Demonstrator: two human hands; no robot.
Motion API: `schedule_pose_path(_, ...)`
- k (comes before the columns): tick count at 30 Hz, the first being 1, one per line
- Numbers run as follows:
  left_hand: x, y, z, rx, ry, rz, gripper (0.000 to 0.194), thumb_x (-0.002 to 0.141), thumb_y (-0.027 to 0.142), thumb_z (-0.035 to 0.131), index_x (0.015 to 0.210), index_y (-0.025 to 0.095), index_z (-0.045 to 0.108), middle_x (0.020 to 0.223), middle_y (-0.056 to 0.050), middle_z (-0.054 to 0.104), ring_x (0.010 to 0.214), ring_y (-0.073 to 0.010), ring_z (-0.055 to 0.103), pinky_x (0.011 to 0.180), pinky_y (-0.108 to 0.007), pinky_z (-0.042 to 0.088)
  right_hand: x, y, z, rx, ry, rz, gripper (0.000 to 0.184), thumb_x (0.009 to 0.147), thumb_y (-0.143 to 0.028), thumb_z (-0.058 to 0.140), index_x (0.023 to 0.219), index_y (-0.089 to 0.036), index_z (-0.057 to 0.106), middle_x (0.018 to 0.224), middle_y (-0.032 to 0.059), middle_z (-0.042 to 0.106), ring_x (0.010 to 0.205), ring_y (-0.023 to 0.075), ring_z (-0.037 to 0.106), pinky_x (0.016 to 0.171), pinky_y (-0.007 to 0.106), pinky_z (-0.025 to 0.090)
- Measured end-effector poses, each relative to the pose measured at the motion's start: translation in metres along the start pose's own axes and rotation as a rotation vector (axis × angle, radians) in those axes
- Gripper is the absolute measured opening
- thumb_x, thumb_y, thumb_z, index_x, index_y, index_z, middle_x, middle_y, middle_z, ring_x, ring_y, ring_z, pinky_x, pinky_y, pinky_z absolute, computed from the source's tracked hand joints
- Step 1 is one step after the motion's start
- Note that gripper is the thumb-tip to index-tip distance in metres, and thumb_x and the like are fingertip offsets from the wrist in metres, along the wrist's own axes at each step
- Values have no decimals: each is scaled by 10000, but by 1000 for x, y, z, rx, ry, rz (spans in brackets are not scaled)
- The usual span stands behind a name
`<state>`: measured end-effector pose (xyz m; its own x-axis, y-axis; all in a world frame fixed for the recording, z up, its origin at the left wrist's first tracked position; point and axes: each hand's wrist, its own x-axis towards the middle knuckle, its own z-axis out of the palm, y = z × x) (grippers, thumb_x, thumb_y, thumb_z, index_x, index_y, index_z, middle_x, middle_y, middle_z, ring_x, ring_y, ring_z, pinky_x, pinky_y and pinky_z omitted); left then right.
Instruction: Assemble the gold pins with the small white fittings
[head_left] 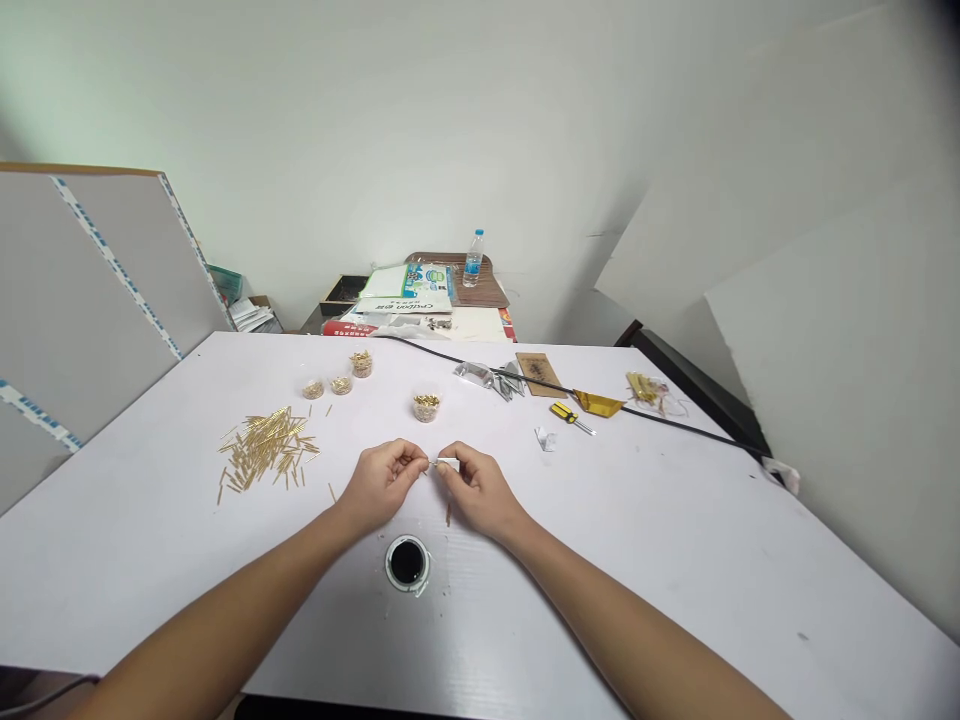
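Note:
My left hand [381, 485] pinches a small thin gold-coloured piece [429, 463] between thumb and fingertips. Close beside it, my right hand [480, 488] is closed on a small white block [450, 464]. The fingertips of both hands almost meet, and fingers partly cover both items. Below the right hand lies a short brownish stick [448, 514]. Nearer to me stands a round pot of black liquid [407, 562] with a white rim. Beyond the hands is a clear cup of small gold pieces [426, 407]. A loose pile of thin gold sticks [266, 448] spreads to the left.
Three small cups [340, 385] of gold parts stand farther back on the left. A black cable [540, 380] crosses the table's far right, near a yellow screwdriver [573, 418], silver packets [508, 380] and a brown card [541, 374]. Crumpled paper [546, 439] lies right of my hands.

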<state>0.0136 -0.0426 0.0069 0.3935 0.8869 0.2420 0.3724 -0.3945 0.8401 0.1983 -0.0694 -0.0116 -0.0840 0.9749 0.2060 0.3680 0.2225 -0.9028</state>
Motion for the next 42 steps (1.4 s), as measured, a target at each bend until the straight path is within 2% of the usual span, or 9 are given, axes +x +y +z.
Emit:
schedule_pose_path(8, 3, -5, 3, -275, -49, -74, 218, 917, 367, 587, 910, 151, 612, 837, -34, 668, 761, -146, 604, 713, -264, 480, -2, -3, 4, 114, 30, 25, 251, 888, -419, 538, 906, -185, 628, 623, -36, 473, 535, 127, 395, 508, 254, 316)
schedule_pose_path(15, 2, -14, 7, -415, -118, -165, 294, 921, 443, 598, 917, 150, 575, 796, -6, 611, 613, -91, 471, 597, -230, 400, 1, 3, 3, 121, -8, 11, 263, 888, -429, 534, 926, -182, 616, 635, -38, 466, 552, 126, 386, 529, 258, 312)
schedule_pose_path(20, 3, -13, 7, -379, -105, -171, 280, 922, 432, 590, 916, 152, 583, 780, -6, 611, 611, -97, 478, 591, -232, 402, 1, 4, 4, 107, -5, 3, 241, 890, -408, 529, 930, -185, 613, 623, -43, 458, 544, 125, 379, 520, 254, 302)
schedule_pose_path(26, 2, -11, 4, -177, -43, -51, 203, 917, 350, 577, 886, 154, 621, 788, -22, 648, 721, -142, 586, 681, -258, 467, -1, 1, 6, 41, 25, 10, 196, 887, -355, 519, 904, -185, 614, 606, -40, 474, 514, 125, 392, 500, 255, 312)
schedule_pose_path(29, 1, -10, 5, -109, -23, -34, 206, 921, 346, 567, 889, 154, 632, 771, -21, 652, 695, -142, 594, 666, -261, 474, -2, -3, 7, -33, 69, -54, 178, 894, -319, 500, 873, -185, 614, 642, -22, 524, 545, 131, 431, 535, 261, 341)
schedule_pose_path(32, 0, -8, 6, -110, 0, -38, 211, 921, 347, 564, 889, 153, 640, 771, -27, 662, 697, -147, 615, 670, -264, 491, -2, -5, 7, -90, 116, -112, 172, 899, -294, 487, 843, -187, 610, 683, -5, 564, 584, 138, 462, 569, 266, 358)
schedule_pose_path(36, 0, -6, 9, -146, 29, -52, 219, 905, 360, 589, 877, 152, 651, 767, -34, 671, 695, -152, 630, 668, -266, 506, -2, -5, 8, -71, 132, -93, 177, 903, -296, 485, 868, -182, 616, 671, -11, 564, 553, 132, 449, 550, 262, 356)
schedule_pose_path(42, -1, -6, 14, -156, 93, -47, 217, 907, 359, 598, 859, 154, 649, 789, -45, 704, 686, -148, 633, 641, -258, 499, -4, -7, 9, -42, 156, -53, 176, 898, -329, 500, 869, -189, 603, 596, -43, 484, 498, 123, 399, 516, 260, 330)
